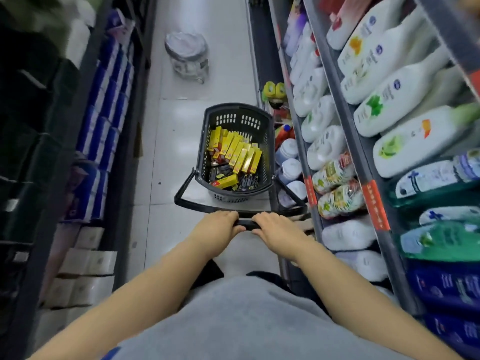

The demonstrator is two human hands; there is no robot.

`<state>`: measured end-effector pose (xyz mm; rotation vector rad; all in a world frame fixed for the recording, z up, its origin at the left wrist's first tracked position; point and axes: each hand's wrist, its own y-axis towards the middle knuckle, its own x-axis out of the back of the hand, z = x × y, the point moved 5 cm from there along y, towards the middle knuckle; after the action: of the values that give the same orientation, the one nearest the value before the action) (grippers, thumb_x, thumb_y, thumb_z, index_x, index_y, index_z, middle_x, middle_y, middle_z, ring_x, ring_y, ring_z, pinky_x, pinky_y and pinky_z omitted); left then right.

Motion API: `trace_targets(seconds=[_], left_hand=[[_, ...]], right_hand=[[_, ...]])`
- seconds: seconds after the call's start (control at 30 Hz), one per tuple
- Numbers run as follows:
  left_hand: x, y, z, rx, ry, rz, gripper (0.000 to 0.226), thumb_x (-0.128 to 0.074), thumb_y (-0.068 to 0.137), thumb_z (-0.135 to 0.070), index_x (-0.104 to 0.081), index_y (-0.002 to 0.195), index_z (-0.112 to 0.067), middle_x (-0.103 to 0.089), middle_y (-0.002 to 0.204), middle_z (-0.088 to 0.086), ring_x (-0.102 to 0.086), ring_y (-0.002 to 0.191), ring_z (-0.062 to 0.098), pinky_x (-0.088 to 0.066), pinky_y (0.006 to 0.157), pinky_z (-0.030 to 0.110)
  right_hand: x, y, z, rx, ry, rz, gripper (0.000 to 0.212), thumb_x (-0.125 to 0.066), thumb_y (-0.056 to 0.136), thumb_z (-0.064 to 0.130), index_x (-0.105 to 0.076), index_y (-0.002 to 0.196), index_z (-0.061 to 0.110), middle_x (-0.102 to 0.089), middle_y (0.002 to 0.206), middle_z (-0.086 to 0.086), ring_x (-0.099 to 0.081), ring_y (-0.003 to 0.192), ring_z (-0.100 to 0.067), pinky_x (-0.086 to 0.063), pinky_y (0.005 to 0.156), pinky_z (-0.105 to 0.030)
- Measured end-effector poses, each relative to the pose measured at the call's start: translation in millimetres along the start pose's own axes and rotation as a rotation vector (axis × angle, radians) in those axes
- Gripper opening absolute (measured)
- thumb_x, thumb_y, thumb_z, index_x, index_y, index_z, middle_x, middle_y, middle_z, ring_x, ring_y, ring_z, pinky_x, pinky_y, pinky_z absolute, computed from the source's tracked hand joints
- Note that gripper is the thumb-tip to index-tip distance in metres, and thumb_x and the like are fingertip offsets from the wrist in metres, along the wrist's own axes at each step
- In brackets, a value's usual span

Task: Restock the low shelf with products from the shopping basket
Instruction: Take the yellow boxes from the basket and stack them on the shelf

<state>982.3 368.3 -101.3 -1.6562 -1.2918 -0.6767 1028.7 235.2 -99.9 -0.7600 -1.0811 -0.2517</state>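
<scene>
Shopping basket (207, 141) handle (245, 224) being gripped by left hand (223, 226) and right hand (275, 228); basket being positioned by low shelf (263, 63). Next: handle released, yellow boxes (237, 152) picked.

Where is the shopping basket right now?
In the head view, the shopping basket stands on the aisle floor at centre, just ahead of the left hand and right hand gripping its handle, close beside white-lidded jars on the right.
</scene>
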Motion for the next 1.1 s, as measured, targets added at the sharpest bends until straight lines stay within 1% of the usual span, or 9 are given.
trace_targets(seconds=[0.07,0.2,0.37,0.47,0.6,0.7,0.9,0.97,1.1], left_hand=[[27,32,16,-0.009,0.013,0.036,0.025,-0.043,0.096,-0.043,-0.043,0.085,-0.02,-0.061,0.1,0.005,-0.051,0.089,0.021,-0.021,0.062,0.027],[64,90,39,-0.051,0.064,0.077,0.03,-0.039,0.097,-0.042,-0.049,0.094,-0.014,-0.06,0.107,0.007,-0.052,0.097,0.024,-0.023,0.066,0.027],[103,169,59,-0.064,0.078,0.029,0.033,-0.038,0.097,-0.044,-0.052,0.097,-0.014,-0.062,0.106,0.006,-0.054,0.098,0.025,-0.024,0.065,0.028],[127,228,67,-0.062,0.085,0.02,0.032,-0.038,0.098,-0.043,-0.051,0.097,-0.014,-0.061,0.107,0.007,-0.053,0.099,0.026,-0.024,0.066,0.029],[154,315,74,-0.036,0.096,0.107,0.035,-0.036,0.098,-0.042,-0.051,0.102,-0.01,-0.06,0.112,0.011,-0.052,0.104,0.029,-0.033,0.076,0.033],[175,375,77,-0.02,0.128,0.17,0.037,-0.035,0.099,-0.042,-0.051,0.105,-0.009,-0.059,0.117,0.012,-0.05,0.108,0.029,-0.034,0.083,0.034],[228,470,98,0.047,0.035,0.185,0.036,-0.037,0.098,-0.04,-0.051,0.103,-0.007,-0.059,0.114,0.013,-0.051,0.105,0.03,-0.036,0.083,0.036],[248,498,109,0.054,0.026,0.159,0.036,-0.039,0.097,-0.041,-0.052,0.103,-0.009,-0.06,0.112,0.012,-0.052,0.103,0.029,-0.037,0.081,0.037],[288,553,130,0.012,0.028,0.116,0.037,-0.04,0.097,-0.042,-0.055,0.107,-0.01,-0.062,0.111,0.01,-0.054,0.104,0.029,-0.041,0.085,0.039]], right_hand=[[21,34,-4,-0.056,0.027,0.013,0.034,-0.037,0.099,0.035,-0.044,0.124,0.014,-0.053,0.12,-0.008,-0.049,0.108,-0.029,-0.038,0.083,-0.041],[57,90,-19,-0.099,0.014,-0.008,0.033,-0.038,0.099,0.032,-0.042,0.126,0.013,-0.052,0.12,-0.009,-0.048,0.107,-0.03,-0.033,0.081,-0.038],[100,154,-61,-0.055,-0.045,-0.116,0.036,-0.035,0.098,0.042,-0.046,0.123,0.018,-0.054,0.113,-0.002,-0.049,0.101,-0.026,-0.029,0.079,-0.034],[131,204,-98,-0.033,-0.074,-0.15,0.038,-0.036,0.097,0.044,-0.048,0.123,0.019,-0.057,0.111,-0.001,-0.051,0.099,-0.026,-0.03,0.077,-0.034],[166,268,-153,-0.021,-0.056,-0.131,0.037,-0.038,0.096,0.044,-0.048,0.123,0.02,-0.056,0.111,-0.001,-0.05,0.1,-0.025,-0.031,0.078,-0.034],[194,311,-192,-0.022,-0.018,-0.095,0.038,-0.037,0.097,0.044,-0.046,0.125,0.02,-0.054,0.114,-0.001,-0.048,0.102,-0.024,-0.03,0.081,-0.033],[257,396,-241,-0.008,0.034,-0.027,0.038,-0.035,0.098,0.044,-0.044,0.126,0.02,-0.053,0.116,-0.003,-0.045,0.105,-0.025,-0.026,0.082,-0.032],[278,424,-253,0.005,0.027,-0.04,0.037,-0.035,0.098,0.044,-0.044,0.124,0.02,-0.053,0.115,-0.003,-0.046,0.104,-0.025,-0.027,0.082,-0.033],[321,480,-274,-0.002,0.009,-0.067,0.037,-0.036,0.097,0.045,-0.046,0.122,0.021,-0.054,0.115,-0.002,-0.047,0.105,-0.024,-0.029,0.084,-0.033]])
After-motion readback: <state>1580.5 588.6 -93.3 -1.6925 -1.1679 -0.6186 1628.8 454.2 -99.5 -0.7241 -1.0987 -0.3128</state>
